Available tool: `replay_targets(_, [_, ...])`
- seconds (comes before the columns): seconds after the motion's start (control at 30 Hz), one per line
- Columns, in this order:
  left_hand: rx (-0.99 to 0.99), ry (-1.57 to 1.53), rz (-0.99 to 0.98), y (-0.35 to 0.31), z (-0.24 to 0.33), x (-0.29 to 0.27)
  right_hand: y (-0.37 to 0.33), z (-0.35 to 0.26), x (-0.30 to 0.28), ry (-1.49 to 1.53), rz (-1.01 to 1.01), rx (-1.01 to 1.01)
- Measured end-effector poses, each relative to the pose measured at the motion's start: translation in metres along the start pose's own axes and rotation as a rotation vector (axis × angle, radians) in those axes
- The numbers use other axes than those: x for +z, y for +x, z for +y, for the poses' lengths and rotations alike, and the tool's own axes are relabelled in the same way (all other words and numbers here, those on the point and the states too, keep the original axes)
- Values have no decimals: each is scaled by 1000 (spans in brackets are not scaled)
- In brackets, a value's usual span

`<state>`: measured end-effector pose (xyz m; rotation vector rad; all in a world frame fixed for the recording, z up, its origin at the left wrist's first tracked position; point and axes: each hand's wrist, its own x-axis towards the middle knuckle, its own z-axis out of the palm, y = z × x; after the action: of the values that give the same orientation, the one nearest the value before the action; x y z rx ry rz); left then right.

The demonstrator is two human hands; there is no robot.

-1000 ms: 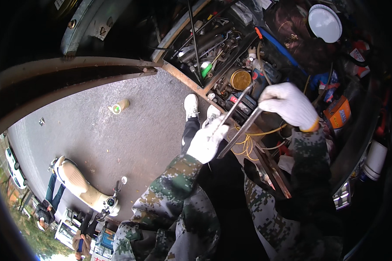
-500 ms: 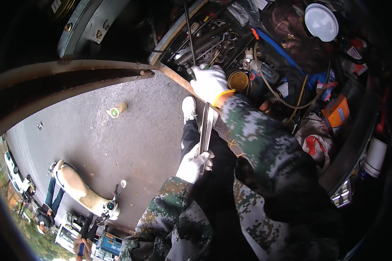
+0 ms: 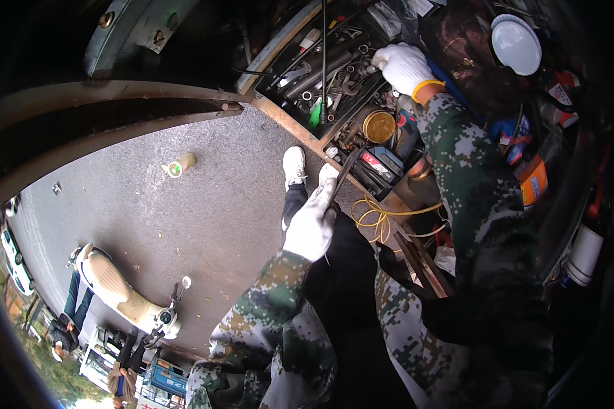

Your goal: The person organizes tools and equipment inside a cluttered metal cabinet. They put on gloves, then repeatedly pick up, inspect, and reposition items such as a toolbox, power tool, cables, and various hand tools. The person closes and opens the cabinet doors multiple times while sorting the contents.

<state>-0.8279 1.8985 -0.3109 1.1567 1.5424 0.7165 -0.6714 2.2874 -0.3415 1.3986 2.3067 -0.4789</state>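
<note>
With hands white-gloved and well apart, grips a dark metal bar in a closed left hand, low in front of the body, with its free end slanting up at the near rim of a toolbox. Cannot tell a single bar from a stacked pair, given the glove over the lower part. Holds right hand well beyond, curled downward over the far part of the box, near an open-ended wrench; cannot tell pinched on something or merely hovering. For good handling, judge a firm, still left grip best, with the free end kept off the blue-and-black block and the gold-topped tin just past it. On the right, worth taking one piece at a time and drawing straight up, not sideways, so as not to drag neighbours along; expect gloves to dull the feel of small pieces. Mind the camouflage sleeve over the clutter, liable to snag. Keep clear of the black rod crossing the box, with its tip just beside a green-handled tool. Farther out, note loops of yellow line beside the box, best kept from underfoot; then white shoes, grey pavement with a pale cup, and a cream scooter well apart.
</note>
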Motion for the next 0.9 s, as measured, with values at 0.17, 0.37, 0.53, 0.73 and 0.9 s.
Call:
replay_targets(0.17, [-38, 292, -56, 73, -1, 23, -11, 21, 0, 204, 22, -57])
replay_targets(0.37, [-121, 15, -89, 84, -12, 4, -21, 24, 6, 279, 89, -170])
replay_targets(0.53, [-677, -402, -164, 66, -20, -1, -26, 6, 13, 269, 160, -263])
replay_targets(0.73, [-195, 14, -14, 89, -28, 10, -14, -30, 39, -13, 146, -284])
replay_targets(0.9, [-185, -22, -16, 85, -16, 2, -20, -57, 51, -77, 58, -160])
